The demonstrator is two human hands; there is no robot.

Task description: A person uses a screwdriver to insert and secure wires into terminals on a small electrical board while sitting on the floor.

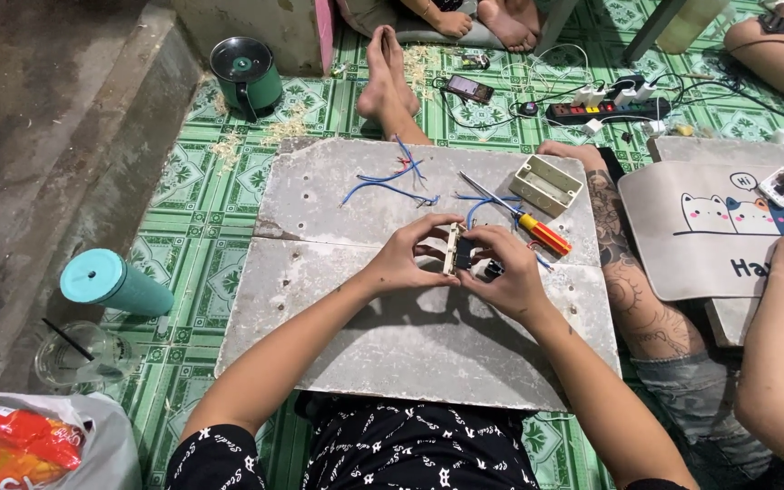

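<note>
over the grey board (392, 336), left hand (406, 259) and right hand (505, 272) — each grip clamped on the switch module (456, 250).

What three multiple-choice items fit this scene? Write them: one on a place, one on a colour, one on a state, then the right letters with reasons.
1. Where does the screwdriver lie?
A. on the grey board
B. in the plastic bag
C. on the teal tumbler

2. What colour are the loose wires on the board?
A. yellow
B. blue
C. white

3. How is the small switch part held?
A. lying untouched
B. in the left hand alone
C. between both hands

Answers:
1 A, it rests on the board beside the white junction box.
2 B, the strands are blue.
3 C, the left hand and the right hand both grip it.
</note>
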